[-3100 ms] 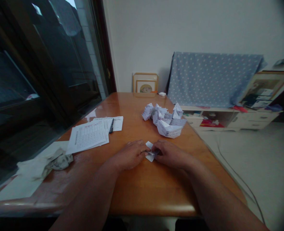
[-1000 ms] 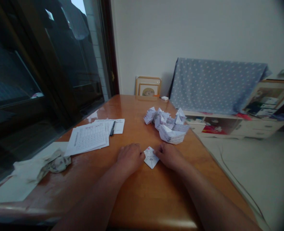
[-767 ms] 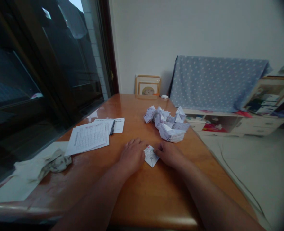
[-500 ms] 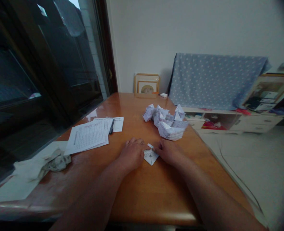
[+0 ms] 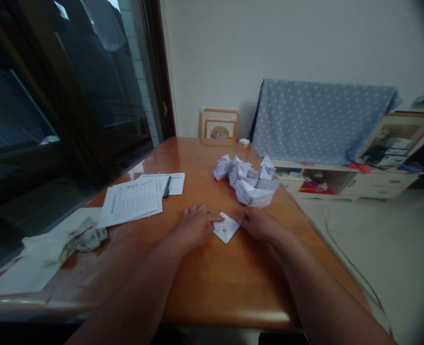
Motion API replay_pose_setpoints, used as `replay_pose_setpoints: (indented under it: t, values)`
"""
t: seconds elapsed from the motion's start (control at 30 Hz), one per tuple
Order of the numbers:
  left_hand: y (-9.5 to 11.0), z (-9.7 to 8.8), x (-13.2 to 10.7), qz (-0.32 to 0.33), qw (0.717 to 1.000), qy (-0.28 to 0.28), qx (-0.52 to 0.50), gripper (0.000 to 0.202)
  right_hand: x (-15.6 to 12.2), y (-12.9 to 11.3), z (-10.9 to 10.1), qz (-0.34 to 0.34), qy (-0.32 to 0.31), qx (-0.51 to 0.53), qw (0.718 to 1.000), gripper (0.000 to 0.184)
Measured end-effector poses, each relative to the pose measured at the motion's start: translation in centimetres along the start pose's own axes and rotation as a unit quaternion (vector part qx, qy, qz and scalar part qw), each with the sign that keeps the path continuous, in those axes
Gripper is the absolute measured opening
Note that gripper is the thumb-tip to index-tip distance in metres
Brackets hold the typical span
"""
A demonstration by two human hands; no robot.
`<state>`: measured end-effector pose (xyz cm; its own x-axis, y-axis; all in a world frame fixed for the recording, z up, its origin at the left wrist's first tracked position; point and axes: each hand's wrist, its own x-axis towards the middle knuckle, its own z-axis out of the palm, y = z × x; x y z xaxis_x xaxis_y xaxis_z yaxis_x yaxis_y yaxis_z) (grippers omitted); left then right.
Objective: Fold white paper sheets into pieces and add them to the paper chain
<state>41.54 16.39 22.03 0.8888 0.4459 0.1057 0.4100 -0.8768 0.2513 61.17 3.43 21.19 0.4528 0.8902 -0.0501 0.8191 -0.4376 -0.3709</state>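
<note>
Far L, it's the dark glass door [image 5: 71, 96], then the table [image 5: 226, 282], wood, shiny, running away to the wall. Near L corner: white sheet [image 5: 28, 280] lying flat, crumpled cloth [image 5: 88, 235] bunched on top, pale at one end, greyish at the other. Next along, papers [image 5: 129, 203], overlapping, covered w/ small print, and a black pen [image 5: 167, 187] lying across their R side.

Now the L hand [image 5: 196, 225]: palm down, fingers loosely spread, index stretched out onto the folded paper [image 5: 227, 227]. That's the piece in play: small white diamond, creased, w/ faint marks, flat on the table btwn both hands, one corner toward the person. Beyond it, at the table's far end, a framed pic [image 5: 219, 132] and a small white box [image 5: 244, 141].

A bit R, the paper models [image 5: 255, 191], folded, pointy, clustered just past the hands. Then the R hand [image 5: 260, 223]: fingers curled, thumb & index at the diamond's R corner; can't tell if they're pinching it.

Further R: dotted cover [image 5: 320, 122] draped above a white cabinet [image 5: 384, 179], cable [image 5: 354, 266] on the floor, 2nd framed pic [image 5: 401, 125] leaning at the far R.
</note>
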Motion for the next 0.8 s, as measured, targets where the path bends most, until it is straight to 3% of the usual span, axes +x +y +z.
replay_pose_setpoints:
  t: [0.1,0.2,0.27,0.4,0.8]
  values:
    - [0.0,0.0,0.0,-0.004,1.000,0.002,-0.005,0.044,-0.5,-0.5,0.1,-0.001,0.030,0.000,1.000,0.009]
    - [0.0,-0.1,0.1,0.001,1.000,0.003,-0.006,0.045,-0.6,-1.6,1.0,-0.050,0.059,0.073,0.994,0.006]
    - [-0.1,-0.2,0.1,0.006,1.000,-0.003,-0.005,0.043,-0.4,-2.2,1.7,-0.079,0.044,0.127,0.988,0.007]
    - [-0.3,-0.2,0.2,-0.001,1.000,-0.010,-0.010,0.042,0.4,-2.9,2.5,-0.049,0.024,0.124,0.991,0.007]
    - [-1.1,-0.6,0.4,0.003,0.998,-0.056,-0.035,0.045,0.5,-4.5,0.6,-0.004,-0.061,0.091,0.994,0.008]
